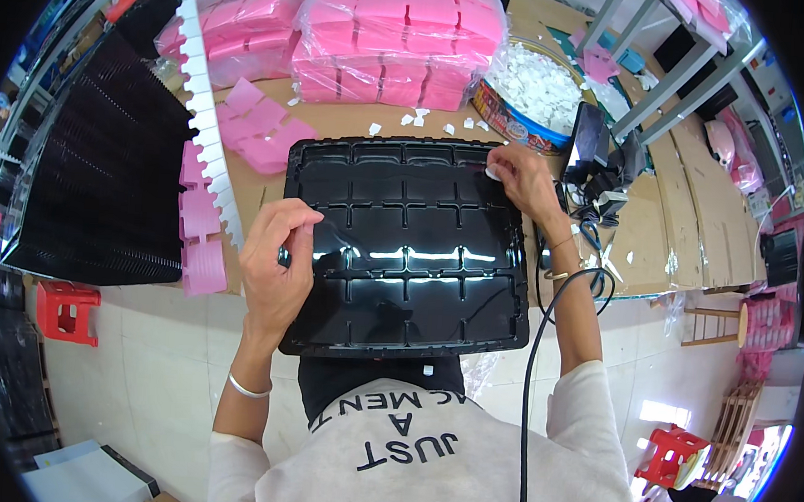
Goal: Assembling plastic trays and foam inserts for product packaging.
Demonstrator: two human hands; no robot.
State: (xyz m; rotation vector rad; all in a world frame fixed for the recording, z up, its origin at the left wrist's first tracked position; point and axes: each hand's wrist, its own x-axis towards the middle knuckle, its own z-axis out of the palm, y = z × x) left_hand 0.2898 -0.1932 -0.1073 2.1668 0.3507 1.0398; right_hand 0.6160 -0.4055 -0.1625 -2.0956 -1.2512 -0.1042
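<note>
Black plastic, glossy and moulded into shallow sections, forms the tray at the centre of the frame, its lower edge showing past the near edge of the cardboard-covered table. Near its upper right corner, the right hand has thumb and forefinger pinched on a small white piece. At the tray's left side, the left hand has curled fingers, thumb and forefinger tips close together; whether anything sits between them, I cannot tell. That white piece looks light, so a loose pinch could drop it among the white scraps above the tray. Pressing hard on the lower side, which seems to overhang, might tip or slide the tray. A black cable crosses the right forearm in view, and a quick swing could snag it.
</note>
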